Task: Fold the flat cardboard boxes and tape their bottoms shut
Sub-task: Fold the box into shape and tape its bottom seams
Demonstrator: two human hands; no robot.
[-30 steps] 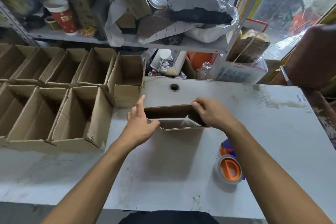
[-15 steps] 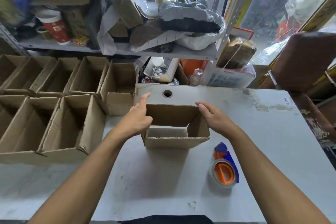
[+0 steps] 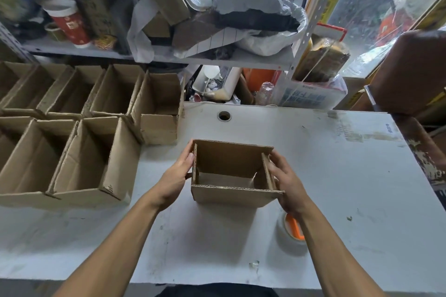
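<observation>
I've got a small brown corrugated cardboard box (image 3: pixel 231 176) standing open-topped on the white scuffed desk (image 3: pixel 337 176), about mid-desk, right in front of me. My left hand (image 3: pixel 177 176) lies flat against its left wall, fingers (image 3: pixel 187 157) straight and together, thumb low near the front corner. My right hand (image 3: pixel 287 181) presses the right wall the same way, fingers (image 3: pixel 274 159) straight and close together along the upright side flap. Neither hand curls round anything. The inside shows a pale floor; I can't tell how the bottom flaps sit

A clear tape roll on an orange-cored dispenser (image 3: pixel 292 229) lies on the desk just under my right wrist, partly hidden by the forearm, near the box but apart from it

Left of the box, two rows of already folded open brown cardboard boxes (image 3: pixel 84 147) sit packed side by side on the desk; the nearest is well apart from mine. A round cable hole (image 3: pixel 224 116) sits in the desk behind the box. Behind that, a grey metal shelf (image 3: pixel 217 58) is crammed with bags, cardboard scraps and a red-and-white paper cup (image 3: pixel 70 24)
</observation>
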